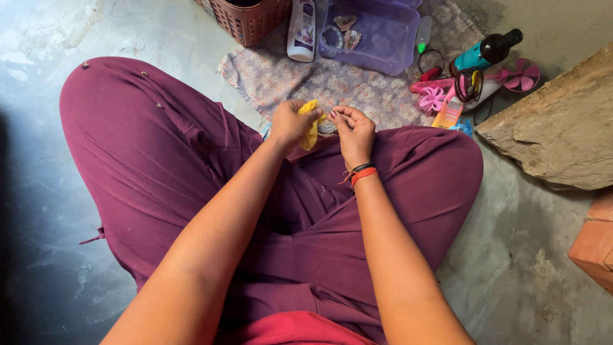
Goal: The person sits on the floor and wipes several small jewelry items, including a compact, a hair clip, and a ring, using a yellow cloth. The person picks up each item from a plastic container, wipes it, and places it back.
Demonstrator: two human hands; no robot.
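- The left hand (288, 122) is curled closed around a small yellow cloth (311, 122), thumb and fingers pinching its upper end so that the rest hangs down past the palm towards the lap.
- The right hand (353, 131) is half closed just beside it, fingertips bent in towards the cloth; whether they pinch the cloth or the small silvery round thing (327, 127) showing between the two hands cannot be told.
- The cloth sits between both hands, above the gap where the crossed legs meet, touching the left hand's fingers and close against the right hand's fingertips.
- A black and orange thread band (363, 172) circles the right wrist.
- The person sits cross-legged in maroon trousers (159, 160) on a grey concrete floor (523, 268).
- Just beyond the hands a patterned floral cloth (306, 80) is spread on the floor.
- On it stands a purple plastic box (383, 35), open, with a few small trinkets inside.
- A white bottle (301, 29) lies beside the box, next to a reddish-brown woven basket (246, 19).
- To the right of the box lie a teal bottle with a dark cap (485, 51), a pink hand fan (520, 75), pink hair clips (431, 97) and dark hair bands (468, 84), all well apart from the hands.
- A rough flat stone (555, 134) lies at the right edge.
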